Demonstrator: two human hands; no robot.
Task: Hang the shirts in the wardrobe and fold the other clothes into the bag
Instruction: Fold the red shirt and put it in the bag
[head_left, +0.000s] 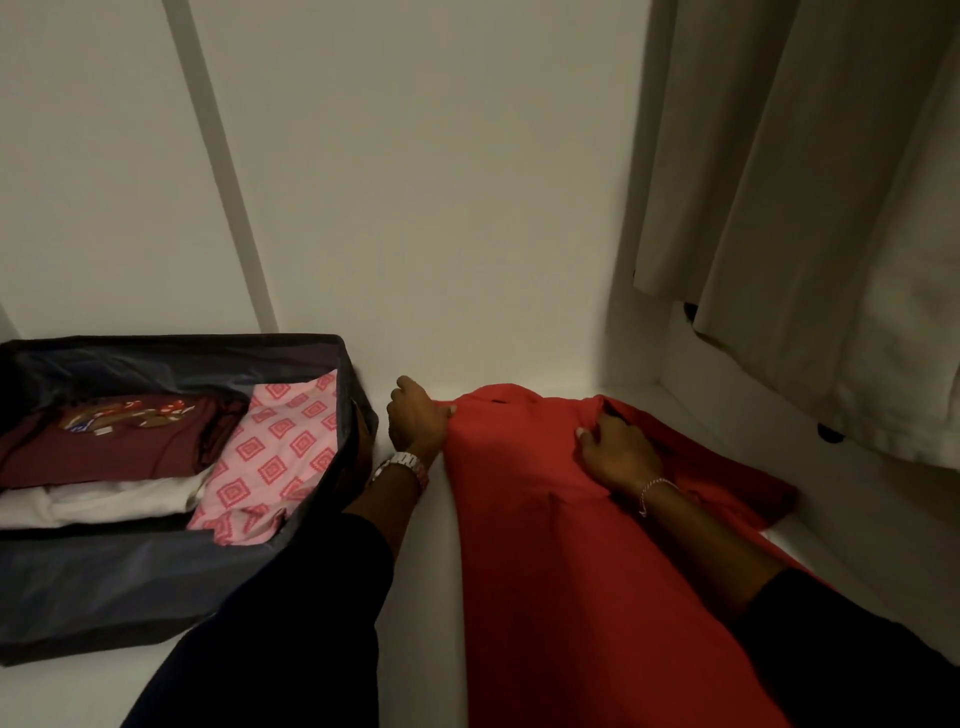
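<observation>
the red garment (561, 519) lies spread on the white shelf (415, 597), not yet folded. beside it the bag (130, 582) already holds several folded pieces. left hand (415, 421) pinches its edge; right hand (618, 452) grips cloth near the collar.

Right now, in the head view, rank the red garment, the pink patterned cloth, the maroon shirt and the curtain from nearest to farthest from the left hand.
1. Red garment, gripped by the left hand.
2. Pink patterned cloth, in the bag's right side.
3. Maroon shirt, in the bag's left side.
4. Curtain, far right.
</observation>
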